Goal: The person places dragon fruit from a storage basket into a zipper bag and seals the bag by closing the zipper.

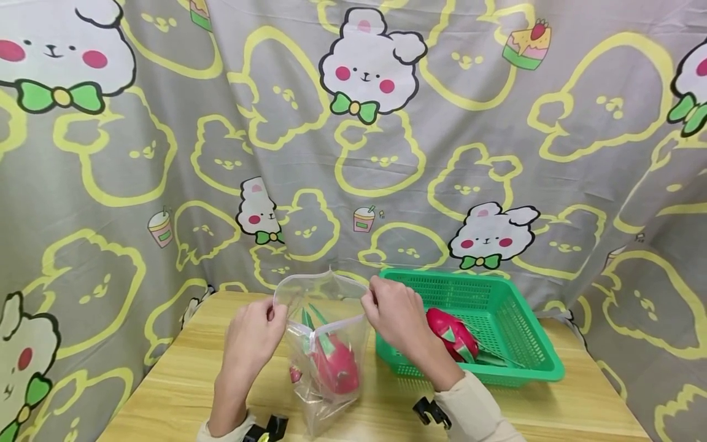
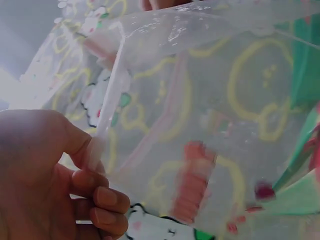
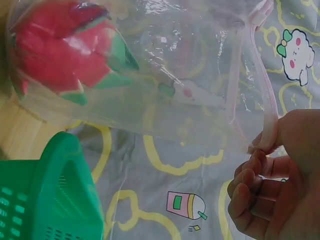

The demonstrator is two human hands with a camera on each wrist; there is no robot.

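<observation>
A clear zip bag (image 1: 323,412) stands over the table with its mouth spread wide. My left hand (image 1: 254,334) pinches the left end of its rim between thumb and fingers, seen closely in the left wrist view (image 2: 55,175). The opposite end of the rim is pinched by my right hand (image 1: 400,310); in the right wrist view its other fingers curl loosely below the zip strip (image 3: 270,125). Inside the bag sits a red dragon fruit (image 1: 338,368) with green leafy tips, low down against the plastic. A white zip slider (image 1: 312,336) hangs at the near side.
To the right a green plastic basket (image 1: 525,376) holds another dragon fruit (image 1: 453,334), partly hidden by my right forearm. Under everything lies a wooden table (image 1: 177,368). A grey patterned curtain (image 1: 298,178) rises behind its back edge.
</observation>
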